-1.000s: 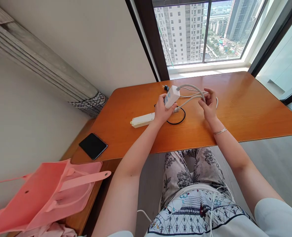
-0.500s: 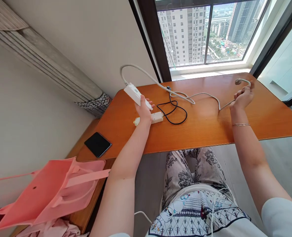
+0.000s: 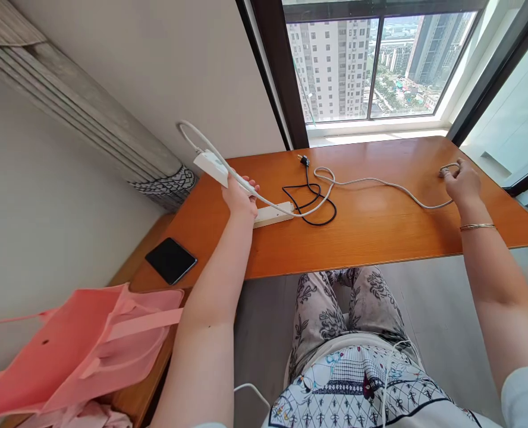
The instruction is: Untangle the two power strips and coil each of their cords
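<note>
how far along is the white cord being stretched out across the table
Mostly done: the white cord lies stretched across the table. In hand: the left hand holds the white power strip lifted above the table's left end, and the right hand grips the plug end at the far right. Left: one small loop sits mid-cord, beside the black cable, and the strip is not yet laid down.

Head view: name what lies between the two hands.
Head view: white cord runs from white strip in left hand to right hand; beside it lie a looped black cable and cream power strip.
</note>
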`<state>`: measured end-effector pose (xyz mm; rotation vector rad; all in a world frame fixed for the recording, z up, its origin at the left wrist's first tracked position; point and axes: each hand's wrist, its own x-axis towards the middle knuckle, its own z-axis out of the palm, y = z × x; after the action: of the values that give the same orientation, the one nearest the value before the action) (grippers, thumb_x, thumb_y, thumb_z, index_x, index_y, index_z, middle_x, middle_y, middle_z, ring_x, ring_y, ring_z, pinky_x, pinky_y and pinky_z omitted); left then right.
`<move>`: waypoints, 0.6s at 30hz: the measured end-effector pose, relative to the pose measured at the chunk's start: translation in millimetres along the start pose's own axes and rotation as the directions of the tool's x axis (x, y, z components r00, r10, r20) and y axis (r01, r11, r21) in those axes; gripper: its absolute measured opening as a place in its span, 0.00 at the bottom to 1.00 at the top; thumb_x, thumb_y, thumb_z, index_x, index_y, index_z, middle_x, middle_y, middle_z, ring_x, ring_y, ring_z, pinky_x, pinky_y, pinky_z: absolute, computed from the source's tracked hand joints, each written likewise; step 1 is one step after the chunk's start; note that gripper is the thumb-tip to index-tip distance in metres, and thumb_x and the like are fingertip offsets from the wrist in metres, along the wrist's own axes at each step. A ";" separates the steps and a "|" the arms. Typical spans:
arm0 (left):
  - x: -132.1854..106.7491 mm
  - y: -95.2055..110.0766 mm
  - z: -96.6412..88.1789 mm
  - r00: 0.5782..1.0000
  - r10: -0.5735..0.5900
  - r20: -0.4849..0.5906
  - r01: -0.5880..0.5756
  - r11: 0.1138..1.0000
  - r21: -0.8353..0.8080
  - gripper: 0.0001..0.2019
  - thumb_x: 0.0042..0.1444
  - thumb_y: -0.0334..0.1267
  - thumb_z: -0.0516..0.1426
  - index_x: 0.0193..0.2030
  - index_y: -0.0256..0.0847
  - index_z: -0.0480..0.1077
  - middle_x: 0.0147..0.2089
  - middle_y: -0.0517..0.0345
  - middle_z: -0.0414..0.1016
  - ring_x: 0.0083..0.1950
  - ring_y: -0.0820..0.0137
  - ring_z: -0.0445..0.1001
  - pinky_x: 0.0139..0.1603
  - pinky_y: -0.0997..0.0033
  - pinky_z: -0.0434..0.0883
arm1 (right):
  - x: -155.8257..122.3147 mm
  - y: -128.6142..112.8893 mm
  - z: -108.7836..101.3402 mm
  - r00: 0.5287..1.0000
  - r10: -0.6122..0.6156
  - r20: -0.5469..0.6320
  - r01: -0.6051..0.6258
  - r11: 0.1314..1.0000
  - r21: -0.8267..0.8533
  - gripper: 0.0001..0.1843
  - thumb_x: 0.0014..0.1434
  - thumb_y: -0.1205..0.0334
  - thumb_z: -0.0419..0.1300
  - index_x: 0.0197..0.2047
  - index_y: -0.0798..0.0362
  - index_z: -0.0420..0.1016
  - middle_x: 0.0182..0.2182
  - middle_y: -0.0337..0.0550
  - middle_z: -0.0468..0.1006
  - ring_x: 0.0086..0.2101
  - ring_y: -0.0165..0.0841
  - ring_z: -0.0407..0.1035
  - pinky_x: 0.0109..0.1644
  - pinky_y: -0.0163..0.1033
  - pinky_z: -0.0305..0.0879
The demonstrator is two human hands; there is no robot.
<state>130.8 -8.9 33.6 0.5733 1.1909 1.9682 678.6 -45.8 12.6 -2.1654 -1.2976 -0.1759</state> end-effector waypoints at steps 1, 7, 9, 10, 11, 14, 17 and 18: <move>-8.0 -1.3 4.3 0.999 -0.016 0.029 0.016 1.000 0.002 0.20 0.57 0.57 0.63 0.39 0.46 0.61 0.31 0.65 0.67 0.29 0.75 0.72 0.30 0.73 0.69 | -6.9 -13.7 -5.3 0.999 0.011 0.031 -0.009 0.998 -0.067 0.34 0.64 0.64 0.64 0.70 0.69 0.65 0.54 0.77 0.74 0.55 0.50 0.71 0.55 0.53 0.64; -58.9 2.2 25.9 0.967 -0.088 0.240 0.083 0.996 0.030 0.22 0.53 0.57 0.67 0.39 0.43 0.66 0.31 0.62 0.70 0.29 0.72 0.74 0.28 0.73 0.68 | -55.1 -94.5 5.7 0.939 -0.342 0.018 0.340 0.938 0.073 0.46 0.60 0.44 0.66 0.72 0.62 0.60 0.72 0.75 0.53 0.73 0.64 0.40 0.69 0.76 0.39; -77.1 4.1 32.4 0.947 -0.105 0.305 0.104 0.994 0.019 0.22 0.53 0.56 0.67 0.41 0.42 0.68 0.32 0.60 0.71 0.30 0.71 0.74 0.28 0.72 0.69 | -87.8 -126.2 18.0 0.800 -0.594 0.085 0.526 0.762 0.377 0.46 0.55 0.41 0.70 0.70 0.53 0.65 0.71 0.67 0.60 0.72 0.61 0.48 0.70 0.75 0.44; -85.2 5.0 35.3 0.935 -0.110 0.338 0.108 0.994 0.024 0.22 0.54 0.57 0.67 0.42 0.42 0.68 0.33 0.59 0.72 0.31 0.71 0.74 0.29 0.72 0.69 | -106.9 -142.6 22.7 0.695 -0.711 0.102 0.577 0.638 0.510 0.47 0.53 0.39 0.70 0.70 0.50 0.65 0.71 0.65 0.61 0.71 0.59 0.50 0.71 0.72 0.47; -92.0 6.1 37.9 0.924 -0.111 0.366 0.106 0.994 0.033 0.23 0.54 0.58 0.66 0.42 0.42 0.68 0.34 0.58 0.72 0.32 0.70 0.75 0.29 0.71 0.70 | -126.4 -158.5 25.9 0.593 -0.796 0.123 0.585 0.531 0.614 0.48 0.52 0.38 0.71 0.70 0.49 0.65 0.71 0.63 0.62 0.71 0.57 0.52 0.71 0.70 0.48; -98.5 12.9 41.7 0.912 -0.097 0.398 0.089 0.995 0.039 0.25 0.54 0.62 0.65 0.42 0.42 0.69 0.36 0.57 0.73 0.34 0.70 0.75 0.31 0.71 0.70 | -173.1 -195.5 27.1 0.385 -0.898 0.213 0.473 0.390 0.790 0.40 0.56 0.42 0.69 0.66 0.50 0.69 0.57 0.54 0.77 0.62 0.50 0.68 0.70 0.64 0.55; -80.3 26.6 35.5 0.948 -0.075 0.310 0.083 0.996 -0.011 0.25 0.55 0.63 0.64 0.42 0.42 0.67 0.34 0.59 0.71 0.32 0.72 0.74 0.30 0.74 0.68 | -180.4 -204.1 23.1 0.338 -0.882 0.330 0.352 0.443 0.824 0.24 0.61 0.51 0.65 0.56 0.53 0.77 0.31 0.37 0.77 0.34 0.34 0.73 0.49 0.46 0.70; -70.5 32.0 30.8 0.963 -0.072 0.259 0.083 0.996 -0.032 0.25 0.57 0.62 0.63 0.42 0.42 0.66 0.33 0.60 0.70 0.31 0.74 0.73 0.29 0.75 0.67 | -173.0 -200.6 21.8 0.382 -0.858 0.343 0.345 0.477 0.809 0.20 0.60 0.53 0.64 0.53 0.53 0.78 0.26 0.33 0.72 0.28 0.31 0.68 0.42 0.41 0.68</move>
<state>183.9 -56.5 76.6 0.7257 0.9927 1.7858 417.7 -96.5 10.7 -0.9632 -2.2395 0.8349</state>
